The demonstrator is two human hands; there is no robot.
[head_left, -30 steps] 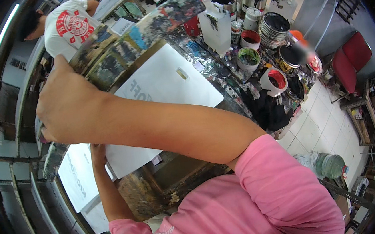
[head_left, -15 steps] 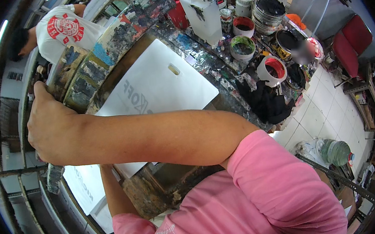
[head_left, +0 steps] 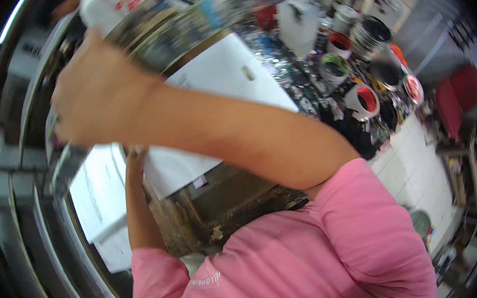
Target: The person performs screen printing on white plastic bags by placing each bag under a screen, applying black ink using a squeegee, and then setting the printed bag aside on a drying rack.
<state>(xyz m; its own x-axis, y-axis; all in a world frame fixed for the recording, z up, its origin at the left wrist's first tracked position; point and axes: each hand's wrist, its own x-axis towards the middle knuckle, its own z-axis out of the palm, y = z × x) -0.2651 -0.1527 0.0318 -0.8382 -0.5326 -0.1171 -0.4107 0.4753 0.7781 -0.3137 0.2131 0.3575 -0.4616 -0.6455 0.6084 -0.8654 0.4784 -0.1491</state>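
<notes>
My right arm reaches across the view to the upper left, where my right hand [head_left: 100, 93] is closed, smeared by motion. What it grips is hidden behind the fist; a clear, plastic-looking piece [head_left: 69, 166] sticks out below it. My left hand [head_left: 135, 157] is mostly covered by the right forearm, so its fingers do not show. It is by the edge of a white flat bag [head_left: 220, 74] with an oval handle hole, lying on the stained worktable [head_left: 225, 187]. Beyond the bag stands a paint-smeared frame [head_left: 183, 32].
More printed white sheets [head_left: 100, 189] lie on a rack at left. At right crowd a white jug [head_left: 299, 27], paint tubs [head_left: 334, 68], a tape-like white ring [head_left: 362, 102], cans and a dark cloth [head_left: 353, 133]. A co-worker's white shirt [head_left: 107, 10] shows beyond the frame; a red chair [head_left: 461, 95] is far right.
My right hand has moved up and to the right in the view, its forearm now slanting. The whole view has shifted. More of the bag's near end shows, beside a small pale tab.
</notes>
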